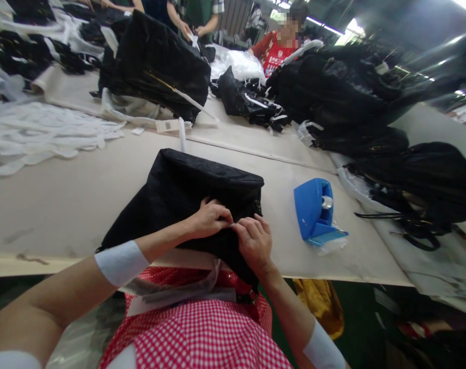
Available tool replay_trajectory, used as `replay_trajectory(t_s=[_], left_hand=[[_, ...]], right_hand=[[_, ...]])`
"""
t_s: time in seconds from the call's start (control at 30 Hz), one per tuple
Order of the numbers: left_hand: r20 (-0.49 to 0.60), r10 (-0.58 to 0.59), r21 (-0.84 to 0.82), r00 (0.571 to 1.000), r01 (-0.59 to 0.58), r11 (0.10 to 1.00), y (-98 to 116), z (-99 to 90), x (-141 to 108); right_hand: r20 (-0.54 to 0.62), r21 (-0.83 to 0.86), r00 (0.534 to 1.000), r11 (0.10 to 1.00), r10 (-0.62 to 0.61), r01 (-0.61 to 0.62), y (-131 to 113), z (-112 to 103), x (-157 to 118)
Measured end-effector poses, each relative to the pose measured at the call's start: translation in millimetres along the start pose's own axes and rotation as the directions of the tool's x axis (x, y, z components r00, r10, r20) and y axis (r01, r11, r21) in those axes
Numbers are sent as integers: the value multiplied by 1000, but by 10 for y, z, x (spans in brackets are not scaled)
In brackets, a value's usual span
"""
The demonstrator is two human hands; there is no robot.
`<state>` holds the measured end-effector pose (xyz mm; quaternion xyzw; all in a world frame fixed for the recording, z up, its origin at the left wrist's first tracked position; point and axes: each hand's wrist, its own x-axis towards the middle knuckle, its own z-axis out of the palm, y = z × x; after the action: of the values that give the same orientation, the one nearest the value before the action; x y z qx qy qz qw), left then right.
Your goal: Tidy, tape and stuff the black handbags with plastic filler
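A black fabric bag [202,174] lies on the pale table at its front edge, directly before me. My left hand [211,218] rests on the bag's near side with thumb and fingers pinched together. Meeting it fingertip to fingertip, my right hand [255,241] is also closed in a pinch at the bag's right part. A tiny pale bit shows between the two sets of fingertips, too small to name. Part of the bag hangs over the table edge towards my lap.
A blue holder [313,210] stands to the right on the table [63,205]. White strips [44,130] lie in a heap at left. Another black bag [156,61] sits behind, and black bags [340,92] are piled at right. Co-workers [281,46] stand across the table.
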<state>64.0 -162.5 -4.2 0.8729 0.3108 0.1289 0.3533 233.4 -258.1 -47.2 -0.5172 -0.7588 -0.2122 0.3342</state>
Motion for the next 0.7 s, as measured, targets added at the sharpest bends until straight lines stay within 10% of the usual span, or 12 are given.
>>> replay_trajectory(t_s=[0.23, 0.5, 0.7], left_hand=[[136, 151, 278, 979, -184, 943, 2, -83, 6], [-185, 49, -122, 981, -72, 990, -62, 9, -74], [-133, 78, -148, 988, -97, 984, -23, -20, -47]], right_hand=[[90, 0, 996, 1000, 6, -6, -14, 43, -21], [-15, 24, 998, 998, 55, -55, 22, -28, 123], [-21, 54, 999, 997, -50, 51, 59, -104, 172]])
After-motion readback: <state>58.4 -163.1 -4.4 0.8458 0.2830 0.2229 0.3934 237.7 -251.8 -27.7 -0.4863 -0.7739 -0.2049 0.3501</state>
